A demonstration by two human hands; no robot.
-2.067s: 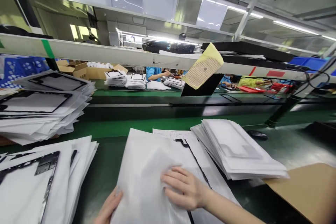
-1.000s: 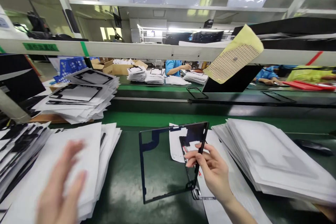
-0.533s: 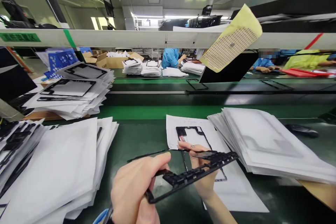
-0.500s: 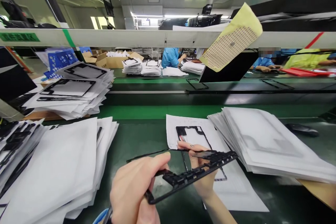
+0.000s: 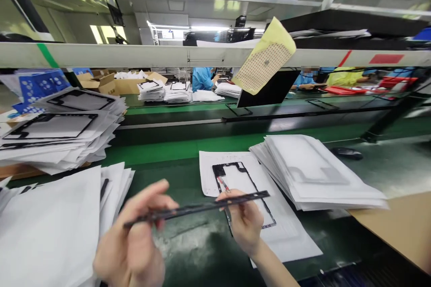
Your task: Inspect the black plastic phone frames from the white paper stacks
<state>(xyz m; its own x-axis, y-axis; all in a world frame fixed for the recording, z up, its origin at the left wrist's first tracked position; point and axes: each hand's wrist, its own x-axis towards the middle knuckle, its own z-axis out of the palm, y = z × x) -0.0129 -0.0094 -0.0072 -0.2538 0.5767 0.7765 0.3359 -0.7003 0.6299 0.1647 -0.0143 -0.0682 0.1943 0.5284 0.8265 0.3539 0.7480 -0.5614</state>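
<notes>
black frame (image 5: 199, 207) in both hands (image 5: 244, 224), seemingly edge-on

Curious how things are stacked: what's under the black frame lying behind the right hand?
White sheets show under much of the black frame; whatever lies beneath them is hidden.

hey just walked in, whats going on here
A person holds a thin black frame, seen nearly edge-on, between the left hand and right hand, above a green bench. A second black frame lies flat on white paper beyond the right hand. Stacks of white sheets flank the work, at left and right.
</notes>
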